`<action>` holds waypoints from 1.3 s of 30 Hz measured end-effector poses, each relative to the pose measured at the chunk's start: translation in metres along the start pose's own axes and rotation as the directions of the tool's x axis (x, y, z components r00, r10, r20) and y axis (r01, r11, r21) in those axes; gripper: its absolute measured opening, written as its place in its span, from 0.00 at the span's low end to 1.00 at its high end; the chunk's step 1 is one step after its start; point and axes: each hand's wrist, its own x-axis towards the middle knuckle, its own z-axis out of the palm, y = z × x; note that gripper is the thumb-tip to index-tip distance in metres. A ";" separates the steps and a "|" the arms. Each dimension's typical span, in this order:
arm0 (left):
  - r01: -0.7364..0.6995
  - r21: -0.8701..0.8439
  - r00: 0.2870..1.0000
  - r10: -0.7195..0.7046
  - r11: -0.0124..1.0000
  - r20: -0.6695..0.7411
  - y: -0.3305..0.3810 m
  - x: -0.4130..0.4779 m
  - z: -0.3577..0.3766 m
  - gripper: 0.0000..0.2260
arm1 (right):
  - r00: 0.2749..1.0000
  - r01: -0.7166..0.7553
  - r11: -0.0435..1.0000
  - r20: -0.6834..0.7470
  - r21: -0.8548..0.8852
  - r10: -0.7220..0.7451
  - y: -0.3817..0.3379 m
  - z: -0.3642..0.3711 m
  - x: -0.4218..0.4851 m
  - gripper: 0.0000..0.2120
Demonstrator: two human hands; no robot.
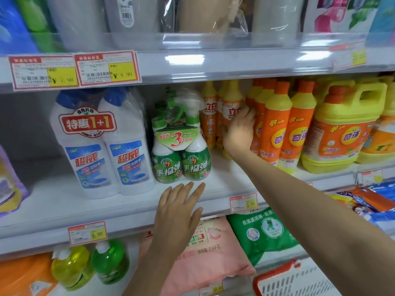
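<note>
I face a shop shelf (64, 201) of cleaning goods. My right hand (238, 130) reaches deep into the middle shelf, between the pale orange bottles (210, 122) and a row of orange dish-soap bottles with yellow tops (275, 129). Its fingers curl round the left side of the nearest orange bottle (258, 133); the thumb is hidden. My left hand (178, 210) is held flat with straight fingers over the shelf's front edge, just below a twin pack of green spray bottles (181, 154), and holds nothing.
A twin pack of white toilet cleaner (102, 146) stands to the left and large yellow jugs (339, 129) to the right. Below lie pink (213, 253) and green (265, 229) bags. A red-rimmed basket (277, 274) is at the bottom right.
</note>
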 end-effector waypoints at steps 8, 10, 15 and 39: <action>-0.016 0.005 0.999 0.016 1.000 -0.051 -0.001 0.000 0.002 0.22 | 0.996 -0.066 0.994 0.057 0.082 0.061 0.002 0.003 -0.009 0.37; -0.015 0.010 0.998 0.016 1.000 -0.059 -0.001 0.000 0.002 0.22 | 0.998 -0.040 0.995 0.052 0.090 0.035 0.003 0.003 -0.008 0.33; -0.016 0.002 0.998 0.016 1.000 -0.059 -0.001 0.000 0.003 0.22 | 0.998 -0.017 0.950 0.064 0.310 -0.003 0.006 0.001 -0.016 0.29; 0.491 -0.870 0.788 -0.446 0.040 0.424 0.088 0.006 -0.051 0.30 | 0.876 -0.479 0.187 0.482 0.858 0.033 0.056 -0.120 -0.108 0.22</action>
